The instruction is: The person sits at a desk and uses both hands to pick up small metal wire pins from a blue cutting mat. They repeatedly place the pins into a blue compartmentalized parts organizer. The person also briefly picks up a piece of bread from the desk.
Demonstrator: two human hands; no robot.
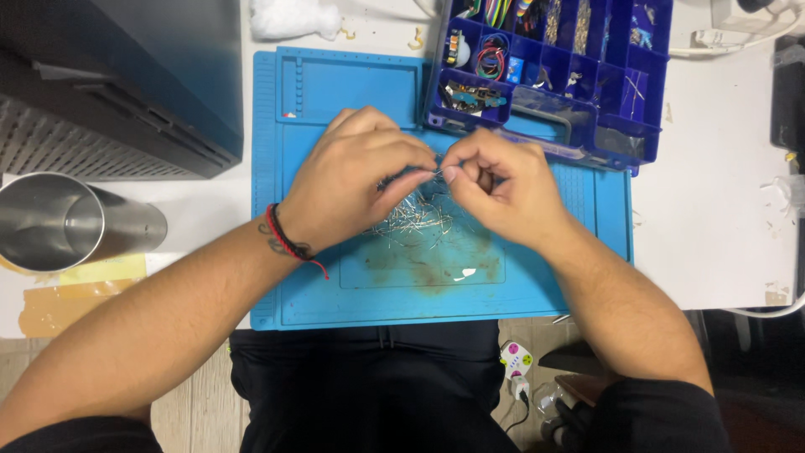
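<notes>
Both of my hands meet over the middle of a blue work mat [537,285]. My left hand [356,180], with a red and black cord bracelet at the wrist, pinches one end of a thin metal wire lead [436,172]. My right hand [499,184] pinches the other end with thumb and forefinger. Just below my fingers, a loose pile of several thin metal wire leads [415,220] lies on the mat, partly hidden by my hands.
A dark blue compartment box [650,92] of small electronic parts rests at the mat's far right corner. A steel tumbler [63,222] stands at the left, with a dark grey case [126,80] behind it. White cotton wadding [289,17] lies at the far edge, cables at the right.
</notes>
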